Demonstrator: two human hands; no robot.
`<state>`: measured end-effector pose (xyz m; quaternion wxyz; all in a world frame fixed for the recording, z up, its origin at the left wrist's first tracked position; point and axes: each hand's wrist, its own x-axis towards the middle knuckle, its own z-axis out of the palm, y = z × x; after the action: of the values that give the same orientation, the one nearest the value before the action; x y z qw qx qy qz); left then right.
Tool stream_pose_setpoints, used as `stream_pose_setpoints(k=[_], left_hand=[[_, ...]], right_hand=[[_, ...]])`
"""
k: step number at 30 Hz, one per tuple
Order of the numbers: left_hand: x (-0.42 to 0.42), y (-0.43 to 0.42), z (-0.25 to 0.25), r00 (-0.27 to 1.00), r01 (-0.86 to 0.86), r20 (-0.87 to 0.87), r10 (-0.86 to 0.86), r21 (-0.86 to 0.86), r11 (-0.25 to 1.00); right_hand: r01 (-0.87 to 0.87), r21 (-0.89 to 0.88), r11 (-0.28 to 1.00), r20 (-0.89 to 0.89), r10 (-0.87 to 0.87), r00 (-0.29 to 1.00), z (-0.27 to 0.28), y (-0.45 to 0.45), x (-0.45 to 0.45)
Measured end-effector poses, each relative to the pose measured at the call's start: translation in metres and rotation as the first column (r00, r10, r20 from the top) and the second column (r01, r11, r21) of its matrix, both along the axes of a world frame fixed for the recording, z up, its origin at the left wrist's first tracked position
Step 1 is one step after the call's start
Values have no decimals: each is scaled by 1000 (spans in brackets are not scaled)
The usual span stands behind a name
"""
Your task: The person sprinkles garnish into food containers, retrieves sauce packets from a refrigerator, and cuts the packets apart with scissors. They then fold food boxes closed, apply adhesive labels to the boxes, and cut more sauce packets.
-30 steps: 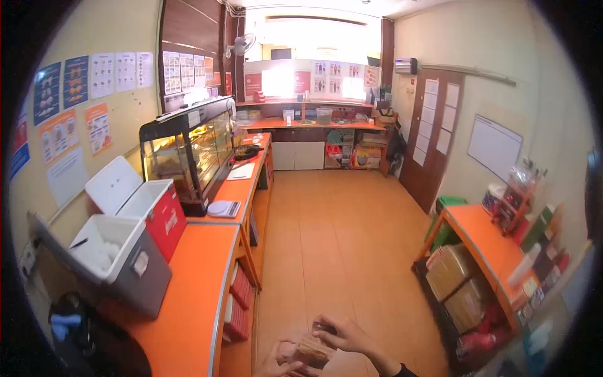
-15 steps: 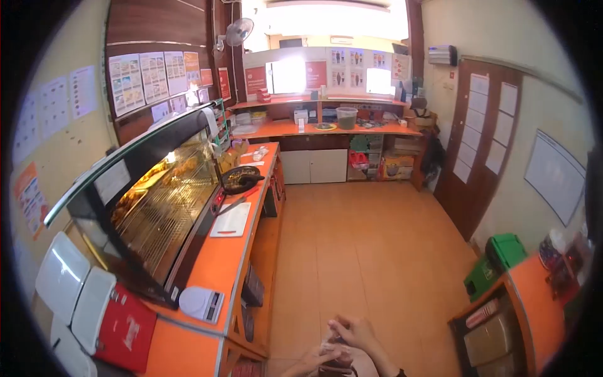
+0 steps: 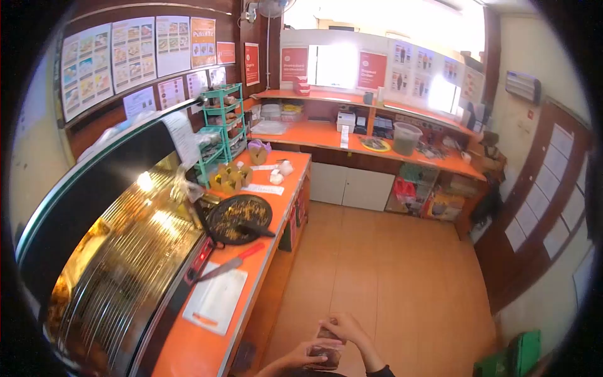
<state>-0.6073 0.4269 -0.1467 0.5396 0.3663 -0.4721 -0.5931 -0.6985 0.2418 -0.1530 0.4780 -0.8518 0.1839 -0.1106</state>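
At the bottom of the view, my left hand (image 3: pixel 305 355) and my right hand (image 3: pixel 349 328) are close together over the floor. Between them is a small dark brown thing with a shiny, see-through look (image 3: pixel 325 360), perhaps a packet; its kind is not clear. The left fingers lie closed across its middle. My right hand grips its upper end, thumb and fingertips together. To the left on the orange counter lie a white cutting board (image 3: pixel 217 298), a knife with a red handle (image 3: pixel 232 261) and a black pan of food bits (image 3: pixel 239 217).
A glass warming cabinet (image 3: pixel 125 251) stands along the left counter. Past the pan are open brown boxes (image 3: pixel 230 178) and a green rack (image 3: pixel 223 119). A back counter (image 3: pixel 301 133) holds a clear bucket (image 3: pixel 406 138). A green bin (image 3: pixel 524 352) stands at lower right.
The view has moved forward along the counter and turned left, so pan, knife and board appear larger. Both hands stay together on the brown thing.
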Motion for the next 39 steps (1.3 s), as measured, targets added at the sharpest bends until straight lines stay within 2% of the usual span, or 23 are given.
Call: stream_pose_setpoints(k=[1, 3, 7, 9, 11, 12, 13, 15, 17, 19, 20, 21, 23, 25, 27, 29, 31, 33, 34, 35, 37, 38, 39], left_hand=[[26, -38, 6, 1000, -8, -8, 8, 2, 1000], [74, -114, 14, 993, 102, 46, -104, 45, 994], [167, -256, 46, 983, 137, 131, -128, -61, 989], [215, -317, 41, 989, 109, 108, -104, -45, 993], [266, -378, 57, 991, 42, -131, -40, 10, 999], [294, -405, 65, 997, -57, -54, 55, -36, 998], [319, -429, 77, 994, -100, -59, 97, -42, 994], [365, -462, 104, 928, -185, -311, 204, 90, 979], [416, -496, 112, 901, -306, -303, 310, 62, 950], [466, -533, 114, 867, -449, -267, 422, -49, 892], [491, -549, 125, 842, -454, -332, 425, -9, 891], [514, -569, 124, 824, -487, -337, 455, -14, 873], [560, -610, 121, 755, -602, -372, 539, -69, 795], [606, -640, 123, 718, -651, -382, 581, -74, 756], [651, -675, 118, 698, -703, -291, 654, -102, 704], [692, -708, 121, 655, -746, -357, 666, -166, 645], [729, -729, 124, 613, -788, -323, 721, -187, 587], [756, -738, 141, 549, -835, -221, 806, -103, 540], [773, -745, 141, 510, -860, -164, 844, -67, 506], [790, -752, 140, 471, -882, -106, 876, -31, 471], [817, -778, 116, 332, -940, -171, 928, -139, 311], [829, -776, 141, 251, -959, -31, 968, -141, 244], [842, -783, 135, 223, -967, -24, 974, -135, 218]], right_hand=[[-8, 2, 1000, -8, 8, 1000, 5, -38, 17], [169, 195, 966, -44, -163, 986, 20, -108, 47], [434, 460, 775, 150, -549, 822, -24, -276, 94], [555, 335, 762, 25, -596, 803, -27, -357, 116], [537, 318, 781, -2, -566, 824, -26, -432, 169], [529, 313, 788, -24, -551, 834, -24, -470, 200], [496, 306, 812, -25, -514, 857, -21, -512, 241], [301, 178, 937, 63, -316, 947, -14, -582, 340], [77, 72, 994, 125, -86, 988, 23, -624, 459], [-84, 39, 996, 20, 84, 996, 80, -639, 578], [-204, 11, 979, -35, 204, 978, 100, -649, 637], [-315, -10, 949, -89, 313, 945, 115, -660, 692], [-469, -169, 867, -63, 465, 883, 119, -691, 802], [-506, -219, 834, -87, 500, 862, 110, -715, 894], [-539, -309, 784, -108, 534, 839, 130, -732, 980], [-582, -219, 783, -177, 554, 813, 136, -740, 1043], [-647, -187, 739, -160, 627, 762, 121, -765, 1119], [-610, -348, 712, -85, 624, 777, 116, -778, 1186], [-618, -410, 671, -126, 629, 767, 116, -782, 1226], [-636, -402, 659, -111, 655, 748, 107, -790, 1276], [-556, -567, 608, 108, 724, 682, 80, -797, 1367], [-473, -593, 652, 163, 672, 722, 78, -788, 1402], [-381, -608, 697, 224, 611, 759, 78, -782, 1436]])
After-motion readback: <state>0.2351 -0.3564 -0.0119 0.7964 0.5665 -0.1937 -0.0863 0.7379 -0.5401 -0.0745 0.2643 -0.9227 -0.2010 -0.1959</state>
